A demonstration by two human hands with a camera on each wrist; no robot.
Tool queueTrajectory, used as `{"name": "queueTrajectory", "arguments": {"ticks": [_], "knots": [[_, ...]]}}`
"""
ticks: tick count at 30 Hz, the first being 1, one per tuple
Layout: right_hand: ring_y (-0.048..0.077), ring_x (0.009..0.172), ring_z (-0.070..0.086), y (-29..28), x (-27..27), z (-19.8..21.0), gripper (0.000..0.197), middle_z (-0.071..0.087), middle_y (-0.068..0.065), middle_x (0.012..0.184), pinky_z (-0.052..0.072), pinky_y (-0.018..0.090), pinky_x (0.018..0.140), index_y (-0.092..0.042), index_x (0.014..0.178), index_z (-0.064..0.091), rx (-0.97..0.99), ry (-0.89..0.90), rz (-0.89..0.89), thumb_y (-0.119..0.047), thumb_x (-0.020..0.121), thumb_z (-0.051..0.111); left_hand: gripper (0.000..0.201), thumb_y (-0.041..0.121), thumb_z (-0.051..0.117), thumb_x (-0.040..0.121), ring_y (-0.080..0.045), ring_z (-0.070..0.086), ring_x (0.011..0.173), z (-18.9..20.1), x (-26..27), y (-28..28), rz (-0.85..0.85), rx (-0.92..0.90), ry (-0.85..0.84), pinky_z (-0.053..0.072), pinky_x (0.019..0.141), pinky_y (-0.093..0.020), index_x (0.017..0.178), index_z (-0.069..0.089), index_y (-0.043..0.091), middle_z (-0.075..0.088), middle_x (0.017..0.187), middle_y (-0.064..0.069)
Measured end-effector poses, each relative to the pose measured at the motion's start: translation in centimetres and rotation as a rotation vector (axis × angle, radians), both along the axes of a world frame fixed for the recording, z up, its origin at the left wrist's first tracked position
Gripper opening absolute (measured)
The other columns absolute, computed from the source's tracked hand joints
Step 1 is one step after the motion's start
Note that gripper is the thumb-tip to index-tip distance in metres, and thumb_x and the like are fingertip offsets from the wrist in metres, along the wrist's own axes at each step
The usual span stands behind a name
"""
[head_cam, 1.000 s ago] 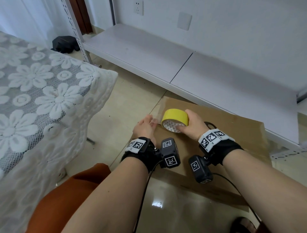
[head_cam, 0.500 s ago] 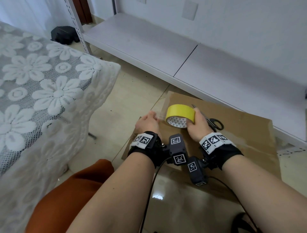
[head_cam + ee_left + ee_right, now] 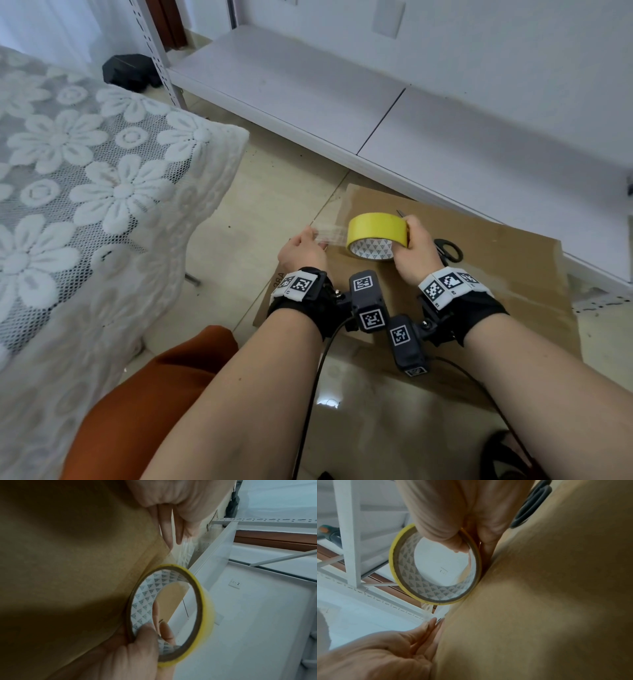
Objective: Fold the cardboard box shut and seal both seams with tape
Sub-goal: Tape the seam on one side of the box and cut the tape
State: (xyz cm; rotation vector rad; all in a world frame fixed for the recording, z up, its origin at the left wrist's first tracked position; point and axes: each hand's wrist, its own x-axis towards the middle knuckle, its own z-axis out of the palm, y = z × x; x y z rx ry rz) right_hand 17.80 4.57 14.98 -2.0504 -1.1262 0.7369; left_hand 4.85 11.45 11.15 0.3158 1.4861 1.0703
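- Cardboard box (image 3: pixel 496 274): lies closed on the floor in front of the low white shelf (image 3: pixel 308 78), its brown top face upward; the near left corner sits beside the lace-covered table (image 3: pixel 85 171)
- Tape roll (image 3: pixel 376 229): yellow edged, with a triangle-printed core; stands on edge at the left part of the box top, touching the cardboard
- Tape strip (image 3: pixel 330 234): clear, drawn from the roll toward the left, reaching past the box's left edge
- Right hand (image 3: pixel 416 251): grips the roll, thumb hooked inside the core and fingers curled over the outer rim
- Left hand (image 3: pixel 301 251): fingertips pressed together, pinching the free end of the strip at the box's left edge
- Scissors (image 3: pixel 447 248): black handled, lying on the box top just right of the right hand, blades mostly hidden behind it
- Orange cloth (image 3: pixel 154 394): fills the near foreground under the left forearm
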Motion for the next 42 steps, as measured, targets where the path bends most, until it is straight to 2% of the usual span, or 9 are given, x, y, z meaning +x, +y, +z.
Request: {"name": "queueTrajectory", "arguments": {"ticks": [4, 9, 14, 23, 27, 30, 37, 40, 42], "knots": [[0.019, 0.09, 0.052, 0.1, -0.1, -0.5, 0.014, 0.055, 0.006, 0.098, 0.037, 0.026, 0.072, -0.01, 0.104, 0.048, 0.043, 0.055, -0.087, -0.006, 0.092, 0.053, 0.027, 0.012, 0.06, 0.087, -0.015, 0.071, 0.063, 0.0, -0.1, 0.2, 0.005, -0.015, -0.017, 0.054, 0.061, -0.026, 0.061, 0.068, 0.015, 0.071, 0.075, -0.008], [0.018, 0.089, 0.057, -0.2, -0.2, -1.0, 0.024, 0.061, 0.006, 0.098, 0.042, 0.023, 0.071, -0.011, 0.101, 0.051, 0.023, 0.078, -0.044, -0.019, 0.085, 0.068, 0.029, 0.007, 0.057, 0.087, -0.027, 0.072, 0.066, -0.9, -0.8, 0.7, 0.015, -0.058, -0.099, 0.059, 0.07, -0.035, 0.059, 0.066, 0.008, 0.07, 0.064, -0.014], [0.024, 0.093, 0.054, 0.1, 0.1, -0.9, 0.016, 0.059, 0.013, 0.102, 0.038, 0.028, 0.076, -0.005, 0.108, 0.05, -0.035, 0.006, -0.032, -0.009, 0.093, 0.052, 0.036, 0.009, 0.059, 0.085, -0.028, 0.072, 0.068, -1.6, -0.4, 0.8, -0.024, -0.024, -0.105, 0.06, 0.071, -0.039, 0.049, 0.067, 0.012, 0.072, 0.082, -0.019], [0.022, 0.092, 0.055, 0.1, 0.2, -0.5, 0.015, 0.061, 0.008, 0.1, 0.04, 0.028, 0.077, -0.008, 0.108, 0.056, 0.007, 0.076, -0.06, -0.008, 0.094, 0.051, 0.027, 0.006, 0.059, 0.086, -0.027, 0.071, 0.067, -2.1, -0.3, 1.2, 0.01, -0.038, -0.109, 0.056, 0.064, -0.029, 0.06, 0.066, 0.005, 0.072, 0.081, -0.018], [0.022, 0.097, 0.057, 0.1, 0.1, -0.8, 0.02, 0.062, 0.009, 0.105, 0.042, 0.029, 0.082, -0.009, 0.112, 0.056, 0.001, 0.079, -0.026, -0.013, 0.093, 0.056, 0.012, 0.01, 0.055, 0.091, -0.018, 0.064, 0.066, -2.2, -1.2, 1.6, -0.151, -0.094, -0.139, 0.05, 0.058, -0.024, 0.092, 0.064, 0.003, 0.067, 0.062, -0.003], [0.024, 0.096, 0.06, 0.1, 0.1, -0.6, 0.019, 0.064, 0.009, 0.103, 0.046, 0.033, 0.081, -0.008, 0.108, 0.056, 0.005, 0.115, -0.025, -0.014, 0.091, 0.06, 0.03, 0.014, 0.048, 0.096, -0.011, 0.055, 0.063, -2.6, -1.3, 1.9, -0.228, -0.111, -0.146, 0.045, 0.056, -0.02, 0.122, 0.056, 0.0, 0.056, 0.074, -0.001], [0.03, 0.094, 0.065, 0.3, 0.0, -0.6, 0.021, 0.067, 0.017, 0.1, 0.053, 0.046, 0.086, -0.008, 0.098, 0.056, 0.0, 0.224, -0.059, -0.008, 0.083, 0.069, 0.014, 0.016, 0.062, 0.089, -0.017, 0.064, 0.067, -2.8, -1.6, 2.0, -0.218, -0.235, -0.085, 0.053, 0.06, -0.023, 0.081, 0.064, 0.005, 0.065, 0.057, -0.001], [0.033, 0.097, 0.064, 0.2, 0.0, -0.8, 0.021, 0.066, 0.019, 0.103, 0.051, 0.049, 0.089, -0.016, 0.091, 0.054, 0.014, 0.273, -0.078, -0.006, 0.082, 0.07, 0.02, 0.023, 0.065, 0.087, -0.021, 0.068, 0.081, -3.5, -1.7, 2.2, -0.261, -0.26, -0.027, 0.056, 0.083, -0.033, 0.089, 0.069, 0.003, 0.07, 0.078, -0.005], [0.033, 0.099, 0.063, 0.1, 0.1, -0.9, 0.023, 0.066, 0.018, 0.104, 0.051, 0.048, 0.09, -0.019, 0.089, 0.054, 0.018, 0.298, -0.088, -0.005, 0.081, 0.07, 0.023, 0.027, 0.057, 0.092, -0.02, 0.064, 0.088, -3.8, -1.8, 2.2, -0.331, -0.258, -0.002, 0.051, 0.083, -0.029, 0.099, 0.066, 0.007, 0.068, 0.094, -0.005]]}}
